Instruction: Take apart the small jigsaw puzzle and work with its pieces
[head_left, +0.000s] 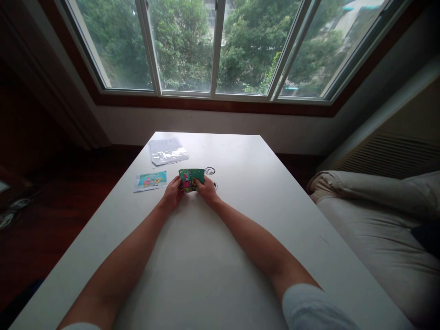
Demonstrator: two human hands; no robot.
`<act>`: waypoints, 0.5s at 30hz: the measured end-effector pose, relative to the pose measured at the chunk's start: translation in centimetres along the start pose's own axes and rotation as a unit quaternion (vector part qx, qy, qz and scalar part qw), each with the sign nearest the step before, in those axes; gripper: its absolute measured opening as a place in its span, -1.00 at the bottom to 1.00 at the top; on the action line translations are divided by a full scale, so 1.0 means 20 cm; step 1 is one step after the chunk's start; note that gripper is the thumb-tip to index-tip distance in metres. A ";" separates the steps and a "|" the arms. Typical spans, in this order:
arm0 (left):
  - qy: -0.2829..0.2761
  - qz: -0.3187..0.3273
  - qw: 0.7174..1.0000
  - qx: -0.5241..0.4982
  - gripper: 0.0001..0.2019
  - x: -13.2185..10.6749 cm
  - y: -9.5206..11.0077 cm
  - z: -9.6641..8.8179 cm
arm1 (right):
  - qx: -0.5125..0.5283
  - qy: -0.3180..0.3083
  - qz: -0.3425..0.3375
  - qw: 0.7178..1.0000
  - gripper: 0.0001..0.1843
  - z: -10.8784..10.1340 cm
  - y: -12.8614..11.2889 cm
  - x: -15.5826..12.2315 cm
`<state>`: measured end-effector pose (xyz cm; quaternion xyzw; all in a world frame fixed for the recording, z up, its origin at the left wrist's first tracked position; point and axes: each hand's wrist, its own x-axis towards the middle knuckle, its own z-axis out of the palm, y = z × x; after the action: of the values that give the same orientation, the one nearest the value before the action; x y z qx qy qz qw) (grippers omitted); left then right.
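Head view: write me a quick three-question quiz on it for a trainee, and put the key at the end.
1. True or false: the left hand alone holds the green picture.
2. Which lies nearer the window?
A. The blue picture
B. The clear plastic
3. Fill in the side: from where the person sits or stands, the blue picture lies to the ____ of the green picture.

Key: 1. False; the right hand holds it too. 2. B. 3. Left.

Cannot read any letters, numbers or brands, whether on the green card (189, 176) at mid-frame or the blue picture (151, 180) left of center.
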<state>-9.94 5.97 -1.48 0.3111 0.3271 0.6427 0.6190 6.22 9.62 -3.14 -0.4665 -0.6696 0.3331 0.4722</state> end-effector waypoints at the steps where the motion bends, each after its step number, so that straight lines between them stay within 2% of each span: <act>1: -0.002 0.000 1.000 0.002 -0.74 0.00 0.00 0.00 | -0.004 0.001 -0.001 1.000 -0.64 -0.01 0.00 -0.01; 4: -0.008 0.002 1.000 0.006 -0.72 -0.01 0.01 0.01 | -0.024 0.001 -0.008 1.000 -0.64 -0.05 -0.01 -0.03; 8: -0.014 0.001 1.000 0.021 -0.54 -0.03 0.01 0.04 | -0.046 0.002 -0.013 0.999 -0.66 -0.08 -0.04 -0.04; 11: -0.014 0.032 0.997 0.064 -0.50 -0.04 -0.01 0.05 | -0.005 -0.027 -0.024 0.999 -0.64 -0.08 -0.06 -0.06; 15: 0.039 0.058 0.987 0.144 -0.46 -0.04 -0.06 0.05 | 0.062 -0.080 -0.049 0.994 -0.60 -0.08 -0.08 -0.07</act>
<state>-8.42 5.25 -1.76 0.3904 0.4214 0.6351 0.5163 7.47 7.70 -1.62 -0.3746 -0.7058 0.3863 0.4606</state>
